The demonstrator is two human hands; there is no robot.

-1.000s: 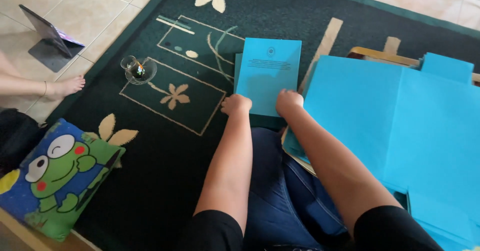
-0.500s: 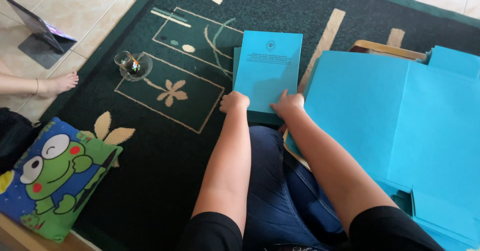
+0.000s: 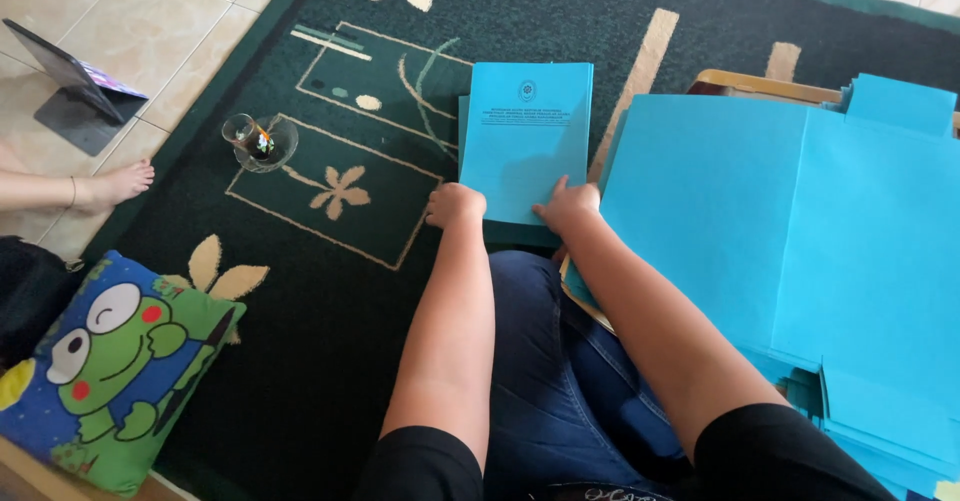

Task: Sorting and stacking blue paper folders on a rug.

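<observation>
Looking down over our knees, we see a booklet (image 3: 526, 136) lying flat on the dark green rug (image 3: 330, 361) just ahead of us, its long side running away from us. It is bright sky-blue, rectangular and thin, with a small round emblem near the top of its cover and a few lines of fine dark print under that; the lower half of the cover is plain. It sits on top of at least one more blue sheet, whose edge shows as a narrow strip along its left side and below its near edge. Our left hand (image 3: 455, 204) rests at the near left corner, curled into a loose fist with the knuckles up, touching the edge; we cannot tell whether it pinches anything. Our right hand (image 3: 570, 204) lies on the near right corner, thumb stretched onto the cover and pressing it flat, the other fingers folded at the edge, not clamped round it. Just to the right, a large stack of blue sheets (image 3: 790, 241) spreads over a wooden tray (image 3: 745, 85). Farther left on the rug stands a glass (image 3: 258, 142) on a clear saucer. A frog cushion (image 3: 115, 366) lies near our left side, a tablet (image 3: 70, 81) stands on the tiles, and another person's foot (image 3: 115, 183) rests at the rug's edge.
</observation>
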